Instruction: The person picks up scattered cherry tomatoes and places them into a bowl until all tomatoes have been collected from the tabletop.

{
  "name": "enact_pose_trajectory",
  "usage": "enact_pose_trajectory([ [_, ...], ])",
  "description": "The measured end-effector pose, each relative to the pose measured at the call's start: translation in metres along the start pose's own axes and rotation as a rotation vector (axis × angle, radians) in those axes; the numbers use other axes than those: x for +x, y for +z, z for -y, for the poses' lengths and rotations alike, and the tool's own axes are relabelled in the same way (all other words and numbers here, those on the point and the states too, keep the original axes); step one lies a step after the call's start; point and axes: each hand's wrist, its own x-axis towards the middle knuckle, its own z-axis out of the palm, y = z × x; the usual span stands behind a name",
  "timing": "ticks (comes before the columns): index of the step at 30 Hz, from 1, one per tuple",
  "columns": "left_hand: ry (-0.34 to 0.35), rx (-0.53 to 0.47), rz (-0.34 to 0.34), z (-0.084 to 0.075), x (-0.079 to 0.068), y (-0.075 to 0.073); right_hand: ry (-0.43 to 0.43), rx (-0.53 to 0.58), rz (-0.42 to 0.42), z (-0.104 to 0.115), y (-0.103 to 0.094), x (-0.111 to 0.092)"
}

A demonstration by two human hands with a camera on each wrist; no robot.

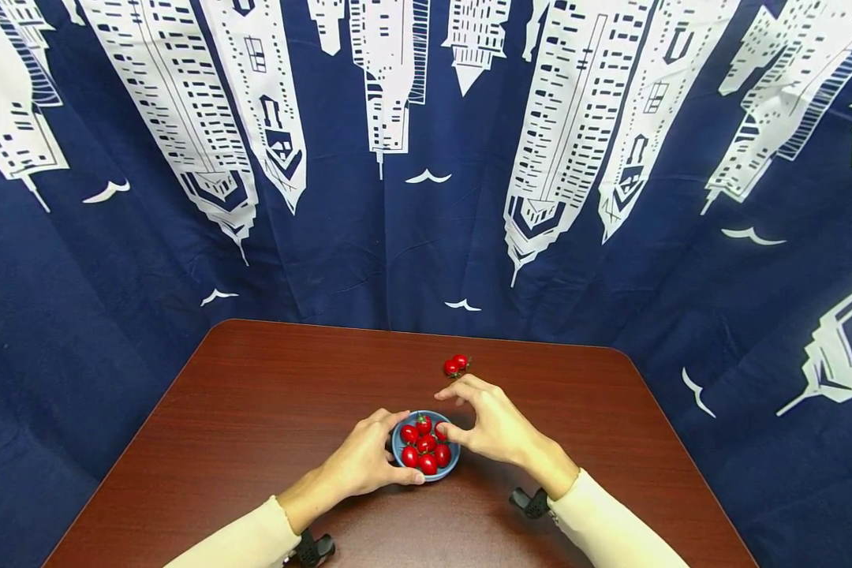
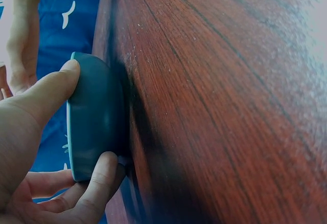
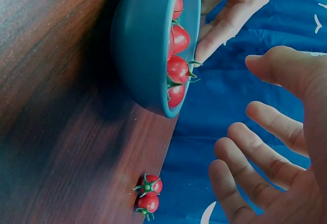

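Observation:
A small blue bowl [image 1: 457, 461] stands on the table with several red cherry tomatoes [image 1: 426, 444] in it, some showing green stems. My left hand [image 1: 366, 456] grips the bowl from its left side; in the left wrist view the thumb lies at the rim and the fingers curl round the outer wall [image 2: 94, 116]. Over the bowl's right edge hovers my right hand [image 1: 493, 422], its fingers spread and nothing in them. Seen from the right wrist, that hand [image 3: 276, 157] is apart from the bowl [image 3: 143, 50], thumb and fingers separated.
Two more cherry tomatoes [image 1: 456, 365] lie side by side on the brown wooden table [image 1: 291, 379], beyond the bowl near the far edge. Behind the table hangs a dark blue cloth [image 1: 369, 260] printed with white buildings and birds.

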Motion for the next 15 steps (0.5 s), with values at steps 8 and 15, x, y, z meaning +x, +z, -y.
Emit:
enact_pose_trajectory([
  [8, -0.012, 0.042, 0.004, 0.0019, 0.0024, 0.0009, -0.015, -0.014, -0.011, -0.0022, -0.0013, 0.0012],
  [15, -0.011, 0.067, -0.011, 0.0016, 0.0017, 0.0007, -0.018, -0.017, -0.037, -0.0058, -0.0032, 0.0035],
])
